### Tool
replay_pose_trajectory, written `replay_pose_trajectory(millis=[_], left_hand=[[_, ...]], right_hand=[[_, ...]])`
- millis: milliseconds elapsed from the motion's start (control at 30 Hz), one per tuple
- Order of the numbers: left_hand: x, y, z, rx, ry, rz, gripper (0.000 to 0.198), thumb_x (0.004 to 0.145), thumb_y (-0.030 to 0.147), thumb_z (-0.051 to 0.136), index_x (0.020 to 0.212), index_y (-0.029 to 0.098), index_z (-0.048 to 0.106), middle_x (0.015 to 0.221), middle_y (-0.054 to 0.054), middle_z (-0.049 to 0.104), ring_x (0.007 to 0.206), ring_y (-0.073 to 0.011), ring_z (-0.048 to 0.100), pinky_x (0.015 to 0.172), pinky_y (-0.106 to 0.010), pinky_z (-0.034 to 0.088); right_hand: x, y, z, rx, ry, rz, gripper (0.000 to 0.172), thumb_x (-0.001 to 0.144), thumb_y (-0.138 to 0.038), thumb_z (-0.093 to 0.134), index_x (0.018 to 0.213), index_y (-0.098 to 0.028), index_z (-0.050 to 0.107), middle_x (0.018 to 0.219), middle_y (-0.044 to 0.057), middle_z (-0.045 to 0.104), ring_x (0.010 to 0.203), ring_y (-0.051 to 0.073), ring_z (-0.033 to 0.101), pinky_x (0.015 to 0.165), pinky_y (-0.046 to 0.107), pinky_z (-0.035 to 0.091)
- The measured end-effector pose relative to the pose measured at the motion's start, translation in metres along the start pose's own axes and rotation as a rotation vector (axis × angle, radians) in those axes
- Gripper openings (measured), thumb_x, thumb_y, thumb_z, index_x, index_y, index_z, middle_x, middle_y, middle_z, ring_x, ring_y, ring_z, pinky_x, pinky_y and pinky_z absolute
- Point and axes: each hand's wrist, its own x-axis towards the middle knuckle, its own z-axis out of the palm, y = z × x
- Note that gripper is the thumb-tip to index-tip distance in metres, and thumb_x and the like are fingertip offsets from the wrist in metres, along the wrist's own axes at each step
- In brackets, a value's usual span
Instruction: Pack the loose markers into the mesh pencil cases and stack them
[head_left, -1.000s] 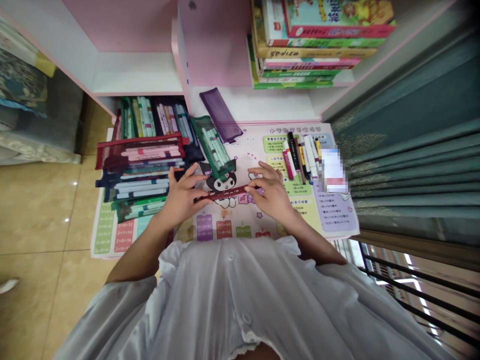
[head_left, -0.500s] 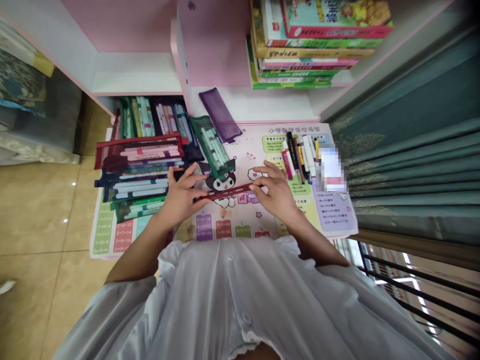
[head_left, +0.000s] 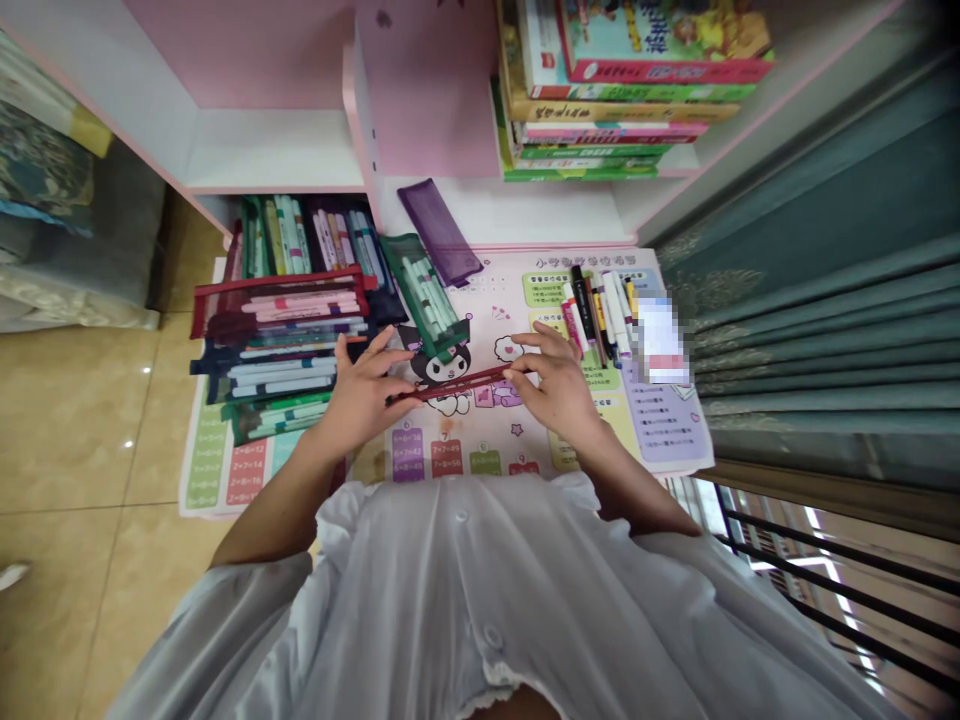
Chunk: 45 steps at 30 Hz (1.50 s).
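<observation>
Red pouch (head_left: 466, 383), seen edge-on over the surface (head_left: 540, 445), was pinched at opposite ends by the left hand (head_left: 366, 390) and right hand (head_left: 553, 388), apparently to keep its edge taut. I noted pen-filled pouches (head_left: 300, 302) piled beside the left hand, loose pens (head_left: 602, 315) just beyond the right.

Betw. L hand (head_left: 366, 392) & R hand (head_left: 553, 390), body side of the grip, desk mat (head_left: 491, 300) has purple panel (head_left: 407, 455) under no. 6: 6×6=36, 6×7=42, 6×8=48; next, mid red panel (head_left: 449, 462) under no. 7: 7×7=49, 7×8=56; then nos. 8 & 9, sums illeg. L of grip, nearer body, far-L red panel (head_left: 247, 465): 2×6=12, 2×7=14, 2×8=16. Beyond R hand, mat title (head_left: 585, 261) starts 小学数学; stacked books (head_left: 600, 140) past it carry Chinese chars., mostly too blurred.
</observation>
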Motion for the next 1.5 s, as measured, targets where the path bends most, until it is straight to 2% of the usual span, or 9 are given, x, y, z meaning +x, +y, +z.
replay_pose_trajectory(millis=[267,467,800,1067,1233,1500], left_hand=[[0.000,0.000,-0.001,0.002,-0.006,0.005,0.019,0.088,0.041,0.070,0.077,0.028,0.079,0.124,-0.006,0.071,0.143,-0.0399,0.042,0.116,-0.074,0.002],[0.000,0.000,-0.002,0.004,-0.020,-0.011,0.020,0.087,0.041,0.070,0.076,0.028,0.079,0.125,-0.006,0.070,0.143,-0.0406,0.042,0.116,-0.074,0.002],[0.000,0.001,-0.001,0.002,-0.025,-0.014,0.019,0.088,0.042,0.071,0.077,0.028,0.078,0.125,-0.006,0.070,0.144,-0.0393,0.040,0.116,-0.074,0.002],[0.000,-0.001,0.000,0.002,0.015,0.016,0.019,0.087,0.040,0.072,0.075,0.027,0.078,0.122,-0.007,0.071,0.142,-0.0412,0.043,0.115,-0.076,0.003],[0.000,0.000,-0.001,0.001,-0.008,0.000,0.018,0.087,0.039,0.071,0.076,0.027,0.079,0.124,-0.006,0.071,0.143,-0.0406,0.042,0.116,-0.075,0.002],[0.001,0.001,-0.002,0.002,-0.021,-0.014,0.017,0.087,0.040,0.071,0.077,0.028,0.079,0.125,-0.006,0.070,0.144,-0.0403,0.040,0.117,-0.073,0.002]], right_hand=[[-0.001,0.002,-0.004,-0.026,0.012,0.002,0.020,0.087,-0.026,0.063,0.068,-0.023,0.066,0.121,0.007,0.070,0.137,0.038,0.049,0.112,0.068,0.033],[-0.001,0.008,-0.006,-0.038,0.046,-0.024,0.020,0.088,-0.029,0.064,0.069,-0.022,0.066,0.120,0.008,0.071,0.135,0.038,0.052,0.110,0.066,0.036],[-0.001,0.013,-0.006,-0.060,0.048,-0.001,0.021,0.087,-0.030,0.065,0.067,-0.023,0.066,0.120,0.007,0.071,0.134,0.039,0.052,0.106,0.068,0.034],[-0.001,0.016,-0.011,-0.070,0.060,0.029,0.021,0.086,-0.032,0.065,0.068,-0.022,0.066,0.119,0.008,0.071,0.133,0.040,0.052,0.104,0.067,0.036],[-0.002,0.021,-0.012,-0.092,0.080,0.043,0.019,0.085,-0.031,0.066,0.068,-0.023,0.066,0.118,0.007,0.071,0.131,0.039,0.054,0.106,0.068,0.034],[-0.002,0.027,-0.016,-0.084,0.109,0.037,0.019,0.085,-0.030,0.065,0.068,-0.023,0.065,0.117,0.007,0.071,0.130,0.037,0.056,0.107,0.066,0.038]])
